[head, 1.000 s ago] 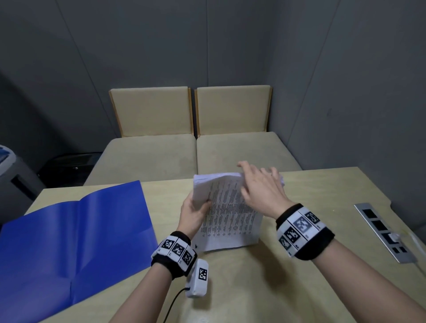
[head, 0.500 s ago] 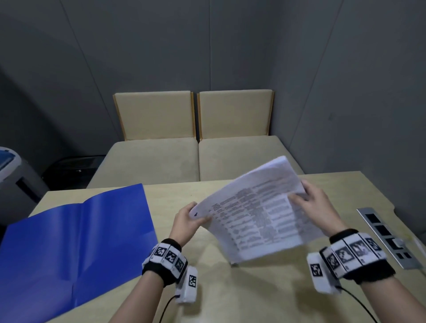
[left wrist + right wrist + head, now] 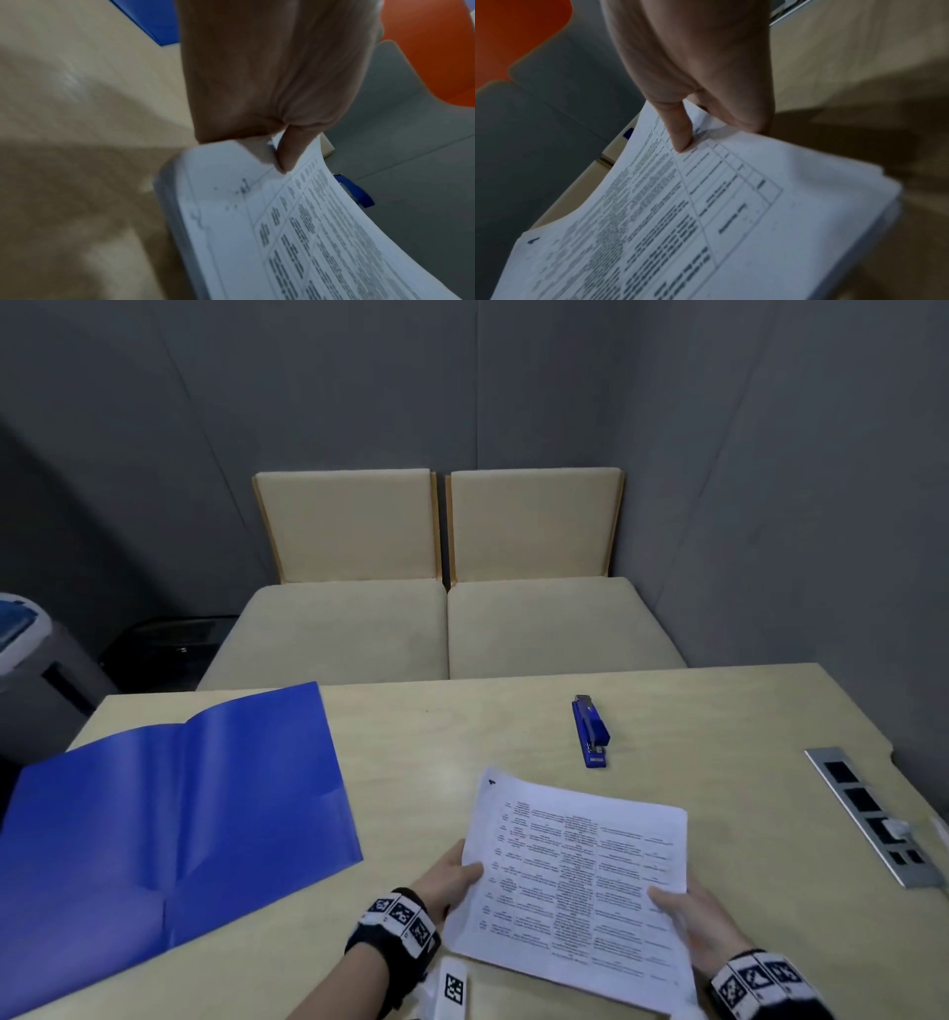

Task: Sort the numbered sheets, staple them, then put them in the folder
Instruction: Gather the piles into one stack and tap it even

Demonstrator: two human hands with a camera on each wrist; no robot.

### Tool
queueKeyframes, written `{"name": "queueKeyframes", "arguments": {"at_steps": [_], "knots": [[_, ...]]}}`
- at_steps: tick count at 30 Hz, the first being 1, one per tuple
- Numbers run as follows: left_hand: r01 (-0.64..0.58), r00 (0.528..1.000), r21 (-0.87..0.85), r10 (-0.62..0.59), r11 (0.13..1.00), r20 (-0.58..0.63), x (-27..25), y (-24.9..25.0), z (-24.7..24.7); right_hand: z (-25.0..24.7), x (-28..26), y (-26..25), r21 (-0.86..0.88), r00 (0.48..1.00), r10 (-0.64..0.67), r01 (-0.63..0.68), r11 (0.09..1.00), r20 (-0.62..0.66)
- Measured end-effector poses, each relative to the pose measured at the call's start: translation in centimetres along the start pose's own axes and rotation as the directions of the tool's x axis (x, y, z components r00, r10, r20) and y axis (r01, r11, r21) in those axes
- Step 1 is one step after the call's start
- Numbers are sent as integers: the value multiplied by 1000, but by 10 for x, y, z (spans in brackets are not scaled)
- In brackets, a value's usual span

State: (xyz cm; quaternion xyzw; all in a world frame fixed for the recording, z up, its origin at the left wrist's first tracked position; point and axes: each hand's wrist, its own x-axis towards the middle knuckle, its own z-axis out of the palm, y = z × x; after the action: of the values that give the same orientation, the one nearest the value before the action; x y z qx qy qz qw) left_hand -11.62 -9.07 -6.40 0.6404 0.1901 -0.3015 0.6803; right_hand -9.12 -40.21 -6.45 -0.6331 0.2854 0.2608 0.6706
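I am holding the stack of sheets [image 3: 575, 875] above the table [image 3: 719, 737], my left hand [image 3: 447, 878] pinching its left edge with the thumb [image 3: 290, 150] pressing on the top page, and my right hand [image 3: 693, 914] pinching its right edge the same way, thumb [image 3: 679, 130] lying on the print. The stapler [image 3: 591, 731] is lying on the table just beyond the sheets. The open blue folder [image 3: 169, 824] is lying flat well to the left of the sheets.
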Motion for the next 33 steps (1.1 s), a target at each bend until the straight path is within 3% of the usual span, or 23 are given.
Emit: {"name": "queueKeyframes", "arguments": {"at_steps": [3,5,7,8,10,12,14,16,20,23,25,28,30,32,33], "knots": [[4,1000,121,-2,993,-20,-1,-3,-2,4,8,8,-79,998,50,-53,995,-45],[10,1000,194,-7,981,-20,4,-5,-7,5,14,5,-224,982,48,-89,970,-181],[-2,1000,262,5,965,-9,14,-9,-16,14,15,-13,-472,929,-127,-57,880,-348],[-11,1000,316,11,949,0,11,-2,-15,22,12,-27,-597,902,-264,8,802,-342],[-38,999,403,27,914,34,12,8,-16,42,8,-57,-753,879,-461,222,620,-120],[-73,996,513,39,855,77,8,25,-13,65,13,-83,-755,896,-412,383,533,164],[-90,994,636,31,767,103,6,42,-8,87,13,-100,-689,915,-216,399,605,341],[-117,992,733,41,670,121,6,58,-3,103,17,-110,-618,905,-72,342,708,418],[-143,988,781,36,608,152,15,75,-1,105,35,-103,-418,916,-27,209,884,401],[-101,994,802,18,589,111,26,77,-15,99,44,-94,-398,943,-17,157,904,332],[-87,996,768,73,634,53,33,75,-31,93,50,-88,-354,959,-31,134,926,280],[-64,975,551,169,832,-143,46,60,-49,86,60,-78,-317,985,-59,108,942,160],[-52,952,210,112,976,-284,50,48,-48,86,66,-72,-290,993,-67,93,953,98],[-75,935,-151,17,986,-354,52,40,-41,87,71,-66,-275,996,-70,83,958,57],[-92,926,-238,-4,967,-377,53,37,-38,87,74,-63,-266,997,-70,78,961,41]]}}
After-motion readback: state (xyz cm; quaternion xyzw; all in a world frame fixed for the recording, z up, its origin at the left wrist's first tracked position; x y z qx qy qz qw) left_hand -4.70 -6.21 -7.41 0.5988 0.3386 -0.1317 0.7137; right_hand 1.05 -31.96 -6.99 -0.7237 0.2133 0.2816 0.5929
